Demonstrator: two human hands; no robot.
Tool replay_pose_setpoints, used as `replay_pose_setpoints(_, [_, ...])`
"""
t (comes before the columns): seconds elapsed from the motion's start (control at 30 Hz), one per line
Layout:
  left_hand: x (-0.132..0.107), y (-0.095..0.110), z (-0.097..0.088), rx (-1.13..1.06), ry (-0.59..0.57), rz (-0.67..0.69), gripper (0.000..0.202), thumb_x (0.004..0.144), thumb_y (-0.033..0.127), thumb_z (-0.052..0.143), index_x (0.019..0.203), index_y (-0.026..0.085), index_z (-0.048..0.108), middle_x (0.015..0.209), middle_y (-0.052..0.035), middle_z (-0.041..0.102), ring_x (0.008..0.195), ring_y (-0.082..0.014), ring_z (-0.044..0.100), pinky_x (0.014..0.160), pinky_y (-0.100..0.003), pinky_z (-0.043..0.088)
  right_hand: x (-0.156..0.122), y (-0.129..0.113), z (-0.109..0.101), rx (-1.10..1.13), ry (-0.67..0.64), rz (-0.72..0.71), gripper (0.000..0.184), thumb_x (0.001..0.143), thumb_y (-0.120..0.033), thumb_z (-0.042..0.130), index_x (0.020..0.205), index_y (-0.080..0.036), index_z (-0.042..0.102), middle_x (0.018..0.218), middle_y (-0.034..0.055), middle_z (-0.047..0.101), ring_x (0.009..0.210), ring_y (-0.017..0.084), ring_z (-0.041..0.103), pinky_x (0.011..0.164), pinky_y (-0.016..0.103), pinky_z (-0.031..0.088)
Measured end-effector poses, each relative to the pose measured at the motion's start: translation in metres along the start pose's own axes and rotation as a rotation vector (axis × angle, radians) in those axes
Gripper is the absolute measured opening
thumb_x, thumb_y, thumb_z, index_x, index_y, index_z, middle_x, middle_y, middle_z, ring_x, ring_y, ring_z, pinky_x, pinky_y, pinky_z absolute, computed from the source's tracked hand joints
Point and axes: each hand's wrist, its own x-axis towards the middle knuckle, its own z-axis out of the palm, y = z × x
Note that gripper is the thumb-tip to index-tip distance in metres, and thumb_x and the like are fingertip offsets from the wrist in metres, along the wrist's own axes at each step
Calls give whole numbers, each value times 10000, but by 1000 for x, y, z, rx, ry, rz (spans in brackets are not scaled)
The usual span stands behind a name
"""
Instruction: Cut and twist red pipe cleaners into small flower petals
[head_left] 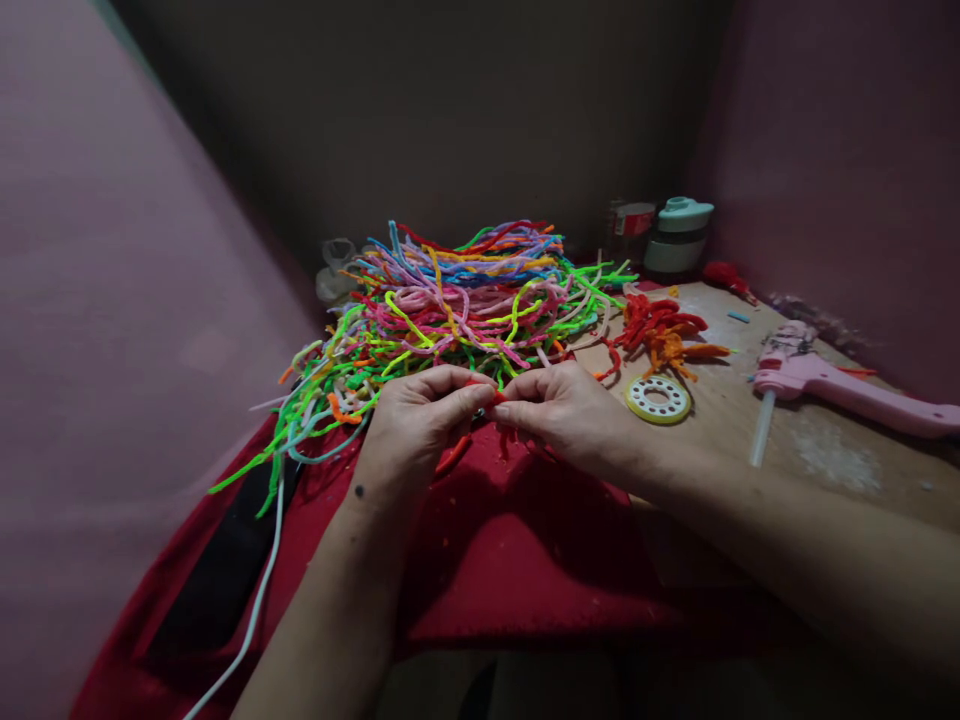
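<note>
Hands: left hand (420, 408) and right hand (559, 408) meet centrally, fingertips pinching 1 small red fuzzy piece (496, 397).
Pile: multicolored fuzzy stems (465, 300), heaped beyond the hands.
Cloth: red (525, 570), beneath the hands.
Left: 1 white cable (268, 575) beside a flat black object (214, 570).
Right: red-orange fuzzy bundle (660, 335), 1 perforated disc (637, 402), 1 pink glue gun (832, 385).

I could read no words, brands, numbers or signs from where I sat. Near the far edge of the brown tabletop (720, 450), a red label (636, 219) stood out on a dim container (624, 250), just beside the one with the pale teal lid (682, 208); whatever was printed there was too small and dark for me to make out.
</note>
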Motion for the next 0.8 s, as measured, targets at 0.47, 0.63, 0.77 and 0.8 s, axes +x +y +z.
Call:
replay_pose_setpoints(0.47, [-4, -2, 1, 193, 66, 255, 155, 737, 285, 642, 819, 172, 708, 635, -12, 614, 531, -93, 520, 488, -197, 409, 1, 1, -1, 254, -74, 138, 220, 664, -242, 640, 507, -133, 532, 439, -34, 472, 400, 46, 350, 420, 220, 235])
replay_pose_setpoints(0.63, [-1, 1, 0, -25, -18, 2, 205, 701, 324, 672, 815, 157, 701, 529, 24, 540, 444, -55, 426, 424, -171, 317, -1, -3, 1, 186, -10, 118, 205, 662, -220, 630, 502, -130, 539, 425, -44, 464, 391, 40, 348, 420, 217, 241])
replay_pose_setpoints(0.77, [-4, 3, 6, 36, 19, 15, 130, 684, 265, 678, 682, 135, 675, 483, 38, 494, 434, -44, 395, 411, -164, 284, 0, 0, 2, 210, -49, 115, 245, 651, -274, 658, 503, -131, 525, 428, -49, 448, 391, 37, 338, 421, 217, 232])
replay_pose_setpoints(0.8, [-5, 4, 7, 46, 39, 16, 123, 683, 255, 673, 664, 134, 664, 472, 41, 482, 426, -43, 387, 405, -165, 279, 1, 2, 2, 218, -64, 115, 248, 652, -279, 658, 505, -132, 523, 435, -48, 450, 397, 39, 342, 425, 217, 234])
